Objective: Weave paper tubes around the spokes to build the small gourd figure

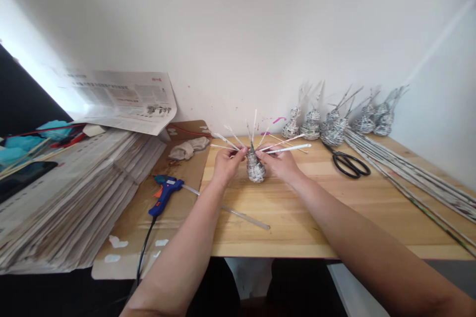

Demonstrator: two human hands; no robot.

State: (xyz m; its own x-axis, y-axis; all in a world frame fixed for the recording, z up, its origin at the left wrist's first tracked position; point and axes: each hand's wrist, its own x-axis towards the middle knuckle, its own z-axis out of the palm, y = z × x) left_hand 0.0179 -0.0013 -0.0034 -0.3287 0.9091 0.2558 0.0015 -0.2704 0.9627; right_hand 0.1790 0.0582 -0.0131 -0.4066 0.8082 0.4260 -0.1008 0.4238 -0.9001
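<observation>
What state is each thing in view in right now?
Held piece: upright, strip ends fanned out
Left hand: closed at the piece's neck
Right hand: closed at the piece's neck
Rear pieces: standing, ends up
Glue gun: on its side; on or off unclear
Scissors: flat; open or shut unclear
Paper rods: lying loosely bundled
Newspapers: stacked
Top sheet: bent upward
Cloth: crumpled
Phone: flat, screen dark

Bright light from the left glares on the wall point(230, 34); edges look stretched.
</observation>
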